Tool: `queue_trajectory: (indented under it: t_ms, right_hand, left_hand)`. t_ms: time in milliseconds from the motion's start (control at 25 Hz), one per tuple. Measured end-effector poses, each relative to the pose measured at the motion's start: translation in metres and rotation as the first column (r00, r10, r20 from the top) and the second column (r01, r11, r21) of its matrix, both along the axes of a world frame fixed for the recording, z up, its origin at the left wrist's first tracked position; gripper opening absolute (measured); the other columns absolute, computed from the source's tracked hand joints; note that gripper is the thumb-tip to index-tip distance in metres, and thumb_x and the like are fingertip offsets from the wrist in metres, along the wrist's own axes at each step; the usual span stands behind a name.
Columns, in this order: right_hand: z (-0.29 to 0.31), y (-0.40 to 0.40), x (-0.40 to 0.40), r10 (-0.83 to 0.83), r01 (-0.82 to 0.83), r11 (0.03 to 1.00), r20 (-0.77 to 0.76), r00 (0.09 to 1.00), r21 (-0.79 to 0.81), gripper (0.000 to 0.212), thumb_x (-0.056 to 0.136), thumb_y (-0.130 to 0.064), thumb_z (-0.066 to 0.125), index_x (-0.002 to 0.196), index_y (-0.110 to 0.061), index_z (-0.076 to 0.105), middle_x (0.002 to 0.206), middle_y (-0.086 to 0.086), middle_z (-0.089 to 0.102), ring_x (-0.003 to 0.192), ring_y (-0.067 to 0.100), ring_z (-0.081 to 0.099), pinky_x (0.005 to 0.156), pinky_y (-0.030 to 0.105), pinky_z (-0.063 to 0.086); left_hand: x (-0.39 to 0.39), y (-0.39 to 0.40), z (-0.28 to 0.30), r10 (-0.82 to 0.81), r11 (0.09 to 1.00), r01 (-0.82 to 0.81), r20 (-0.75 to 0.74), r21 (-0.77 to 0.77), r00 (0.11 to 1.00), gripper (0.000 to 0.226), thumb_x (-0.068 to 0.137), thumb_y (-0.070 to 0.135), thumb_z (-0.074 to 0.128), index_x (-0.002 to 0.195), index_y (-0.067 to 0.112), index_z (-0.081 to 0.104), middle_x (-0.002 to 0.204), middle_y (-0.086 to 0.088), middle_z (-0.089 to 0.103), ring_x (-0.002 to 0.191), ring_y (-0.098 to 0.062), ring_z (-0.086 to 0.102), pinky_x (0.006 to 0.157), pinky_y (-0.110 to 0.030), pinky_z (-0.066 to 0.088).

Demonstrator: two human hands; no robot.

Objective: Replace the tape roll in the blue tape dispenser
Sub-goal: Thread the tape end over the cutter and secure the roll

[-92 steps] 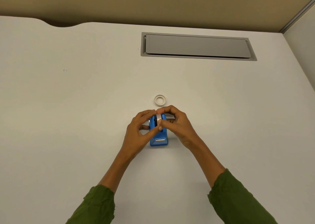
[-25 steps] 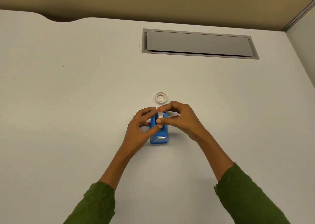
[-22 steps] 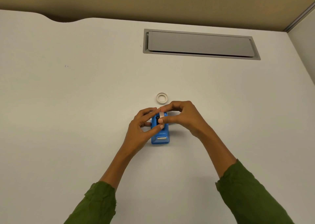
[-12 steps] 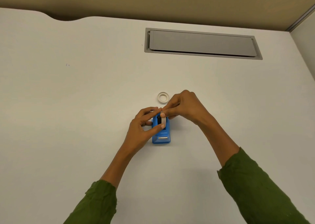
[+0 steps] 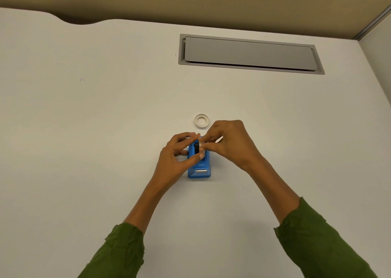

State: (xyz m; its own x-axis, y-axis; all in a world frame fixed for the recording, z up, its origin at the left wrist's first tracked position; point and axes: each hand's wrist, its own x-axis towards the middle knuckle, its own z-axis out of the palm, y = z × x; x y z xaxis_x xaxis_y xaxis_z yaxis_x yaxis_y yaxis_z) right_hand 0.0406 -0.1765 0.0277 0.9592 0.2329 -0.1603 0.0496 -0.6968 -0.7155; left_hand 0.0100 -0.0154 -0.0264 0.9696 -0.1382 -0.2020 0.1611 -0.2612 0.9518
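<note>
Both hands' grips pinch the blue tape dispenser (image 5: 200, 167) (black hub showing).

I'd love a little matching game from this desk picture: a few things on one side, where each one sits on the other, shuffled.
Things:
1. dispenser
2. ring
3. hatch
4. sleeves

Places:
A. bottom corners of the view
B. lying flat just beyond the hands
C. between the two hands
D. set into the desk, far side

Pairs: 1-C, 2-B, 3-D, 4-A
</note>
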Motion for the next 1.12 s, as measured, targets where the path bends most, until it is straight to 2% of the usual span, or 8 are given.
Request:
queue_trajectory:
  t_ms: [160, 280, 520, 760, 840, 920, 1000, 1120]
  right_hand:
    - [0.003, 0.004, -0.003, 0.007, -0.005, 0.999, 0.053, 0.999, -0.035, 0.011, 0.078, -0.013, 0.072, 0.089, -0.012, 0.076, 0.086, 0.007, 0.071, 0.076, 0.018, 0.063, 0.071, 0.028, 0.052]
    - [0.005, 0.005, -0.004, 0.071, -0.062, 0.994, 0.096, 0.993, -0.095, 0.010, 0.082, -0.015, 0.067, 0.089, -0.011, 0.074, 0.087, 0.008, 0.067, 0.077, 0.021, 0.062, 0.073, 0.037, 0.053]
    - [0.002, 0.006, -0.008, 0.280, -0.212, 0.915, 0.159, 0.947, -0.344, 0.015, 0.091, -0.022, 0.051, 0.091, -0.012, 0.062, 0.092, 0.003, 0.058, 0.083, 0.021, 0.055, 0.068, 0.037, 0.049]
    - [-0.005, -0.001, -0.004, 0.040, -0.041, 0.999, 0.027, 0.999, 0.030, 0.008, 0.084, -0.017, 0.067, 0.090, -0.012, 0.069, 0.087, 0.000, 0.065, 0.077, 0.010, 0.061, 0.065, 0.018, 0.049]
    - [-0.003, -0.004, -0.002, 0.031, -0.031, 0.998, -0.003, 0.999, 0.048, 0.016, 0.071, -0.019, 0.079, 0.083, -0.015, 0.071, 0.083, -0.004, 0.066, 0.073, 0.006, 0.063, 0.064, 0.012, 0.049]
    - [-0.002, -0.003, -0.001, 0.014, -0.013, 0.999, -0.033, 0.999, 0.029, 0.020, 0.063, -0.017, 0.084, 0.078, -0.016, 0.070, 0.080, -0.004, 0.066, 0.071, 0.010, 0.066, 0.060, 0.016, 0.051]
    - [-0.001, 0.002, 0.003, -0.033, 0.037, 0.998, -0.067, 0.997, 0.052, 0.016, 0.064, -0.014, 0.083, 0.074, -0.014, 0.070, 0.074, -0.006, 0.065, 0.067, 0.013, 0.067, 0.051, 0.016, 0.053]
    - [0.003, 0.005, 0.009, -0.060, 0.062, 0.998, -0.102, 0.993, 0.016, 0.011, 0.067, -0.017, 0.083, 0.070, -0.015, 0.073, 0.068, -0.009, 0.065, 0.057, 0.014, 0.069, 0.057, 0.020, 0.056]
  left_hand:
    - [0.000, 0.000, 0.002, -0.003, 1.000, 0.003, 0.001, 0.006, 1.000, 0.046, 0.079, 0.014, 0.070, 0.123, 0.015, 0.057, 0.131, -0.005, 0.052, 0.110, -0.023, 0.057, 0.090, -0.031, 0.052]
    - [0.000, -0.001, 0.003, 0.001, 1.000, -0.001, -0.001, -0.003, 1.000, 0.046, 0.078, 0.013, 0.070, 0.123, 0.015, 0.057, 0.130, -0.004, 0.052, 0.109, -0.023, 0.058, 0.085, -0.020, 0.051]
    - [0.000, -0.001, 0.002, 0.007, 1.000, -0.007, 0.010, -0.008, 1.000, 0.047, 0.078, 0.012, 0.071, 0.122, 0.015, 0.058, 0.129, -0.002, 0.052, 0.107, -0.023, 0.059, 0.079, -0.008, 0.048]
    - [0.000, -0.001, 0.001, 0.006, 1.000, -0.006, -0.002, 0.005, 1.000, 0.047, 0.078, 0.016, 0.071, 0.122, 0.017, 0.058, 0.130, -0.001, 0.052, 0.108, -0.022, 0.058, 0.079, -0.012, 0.049]
    - [0.000, 0.000, 0.000, -0.004, 1.000, 0.004, 0.007, 0.010, 1.000, 0.047, 0.078, 0.016, 0.071, 0.123, 0.016, 0.058, 0.131, -0.003, 0.052, 0.109, -0.023, 0.058, 0.082, -0.016, 0.049]
    - [0.001, 0.000, 0.000, -0.012, 1.000, 0.012, 0.002, 0.019, 1.000, 0.048, 0.077, 0.016, 0.072, 0.123, 0.016, 0.058, 0.131, -0.003, 0.052, 0.109, -0.023, 0.058, 0.084, -0.019, 0.050]
    - [0.001, 0.000, 0.001, -0.012, 1.000, 0.012, -0.013, 0.015, 1.000, 0.048, 0.076, 0.016, 0.072, 0.122, 0.016, 0.058, 0.131, -0.002, 0.051, 0.108, -0.023, 0.058, 0.087, -0.026, 0.051]
    - [0.001, 0.000, 0.002, -0.011, 1.000, 0.011, -0.026, 0.013, 1.000, 0.048, 0.077, 0.017, 0.072, 0.123, 0.017, 0.058, 0.132, -0.002, 0.051, 0.108, -0.024, 0.058, 0.089, -0.029, 0.051]
